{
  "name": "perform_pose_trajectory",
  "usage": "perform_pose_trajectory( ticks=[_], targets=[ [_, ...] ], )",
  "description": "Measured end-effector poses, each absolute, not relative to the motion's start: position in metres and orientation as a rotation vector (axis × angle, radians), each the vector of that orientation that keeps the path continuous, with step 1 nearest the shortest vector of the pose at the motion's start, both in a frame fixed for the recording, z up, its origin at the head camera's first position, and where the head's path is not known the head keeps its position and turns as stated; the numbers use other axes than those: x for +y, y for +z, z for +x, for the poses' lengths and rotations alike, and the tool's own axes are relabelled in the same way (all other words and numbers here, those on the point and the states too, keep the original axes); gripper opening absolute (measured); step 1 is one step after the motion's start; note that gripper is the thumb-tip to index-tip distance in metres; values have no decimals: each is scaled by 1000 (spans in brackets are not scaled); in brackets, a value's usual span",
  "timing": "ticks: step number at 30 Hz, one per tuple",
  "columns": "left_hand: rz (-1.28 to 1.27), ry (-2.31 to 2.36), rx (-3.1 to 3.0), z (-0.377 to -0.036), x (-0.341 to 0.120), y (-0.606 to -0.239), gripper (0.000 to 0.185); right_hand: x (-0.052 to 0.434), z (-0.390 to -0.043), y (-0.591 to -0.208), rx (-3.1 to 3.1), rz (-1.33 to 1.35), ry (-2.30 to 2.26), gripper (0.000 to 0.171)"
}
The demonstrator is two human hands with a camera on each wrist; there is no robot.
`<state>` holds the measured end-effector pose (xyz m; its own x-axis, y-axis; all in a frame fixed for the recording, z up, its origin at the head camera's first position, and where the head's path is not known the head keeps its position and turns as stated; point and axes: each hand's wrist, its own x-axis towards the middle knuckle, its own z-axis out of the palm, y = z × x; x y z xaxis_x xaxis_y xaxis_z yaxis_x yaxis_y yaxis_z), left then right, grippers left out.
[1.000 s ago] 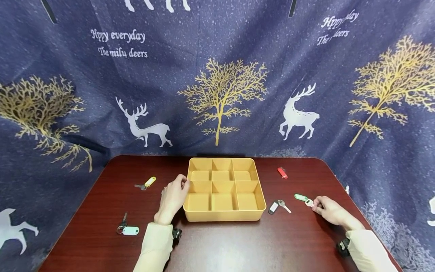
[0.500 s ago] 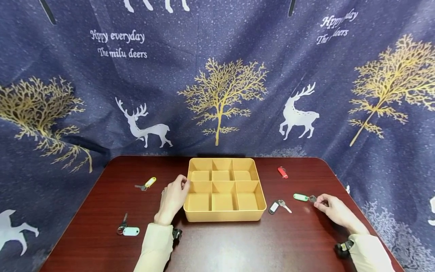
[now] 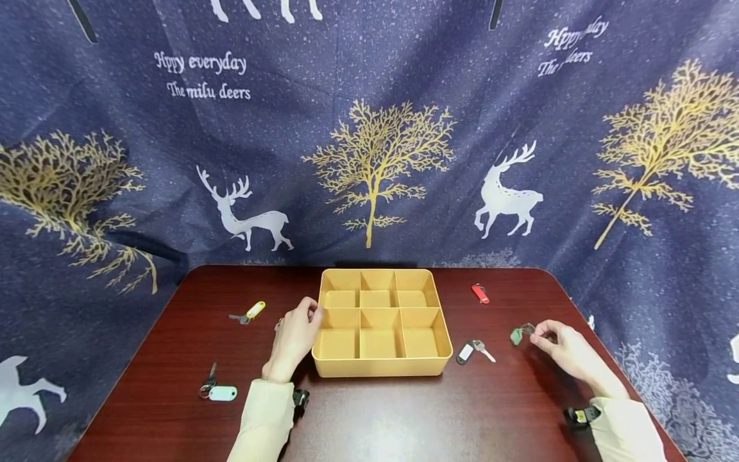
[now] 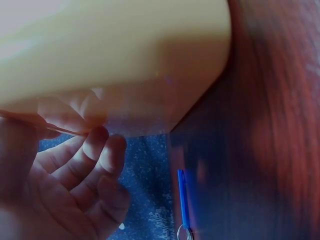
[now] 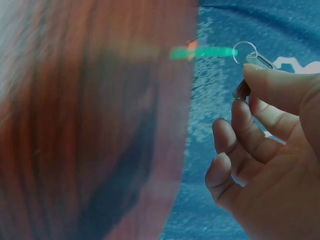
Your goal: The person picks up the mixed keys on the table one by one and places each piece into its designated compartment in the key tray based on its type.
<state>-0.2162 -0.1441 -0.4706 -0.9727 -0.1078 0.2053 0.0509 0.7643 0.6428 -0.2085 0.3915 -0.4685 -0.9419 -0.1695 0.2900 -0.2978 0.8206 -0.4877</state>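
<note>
A yellow tray (image 3: 442, 327) with six compartments stands mid-table. My left hand (image 3: 297, 333) rests against its left wall (image 4: 120, 65), fingers loosely curled beside it. My right hand (image 3: 562, 350) pinches a key with a green tag (image 3: 516, 335) just above the table, right of the tray. In the right wrist view thumb and forefinger (image 5: 272, 82) hold the key, and the green tag (image 5: 202, 51) hangs out from its ring.
On the dark red table (image 3: 375, 417) lie other keys: a yellow-tagged one (image 3: 251, 310), a white-tagged one (image 3: 219, 391), a black-tagged one (image 3: 472, 350), and a red tag (image 3: 480, 293). A blue printed curtain (image 3: 369, 141) hangs behind.
My right hand has taken hold of the green-tagged key and lifted it off the table, the tag swinging up. The left hand has stayed at the tray.
</note>
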Motion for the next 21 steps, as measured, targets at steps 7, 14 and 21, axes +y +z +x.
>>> perform_pose_trajectory(
  ticks=[7,14,21],
  targets=[
    [37,-1015,-2722,-216,-144,-470,15,375,-207,-451,-2719,377,811,14],
    [42,-1025,-2724,-216,-144,-468,15,351,-205,-431,-2671,374,816,14],
    [51,-1039,-2730,-216,-144,-469,16,322,-208,-415,-2617,395,887,13]
  ],
)
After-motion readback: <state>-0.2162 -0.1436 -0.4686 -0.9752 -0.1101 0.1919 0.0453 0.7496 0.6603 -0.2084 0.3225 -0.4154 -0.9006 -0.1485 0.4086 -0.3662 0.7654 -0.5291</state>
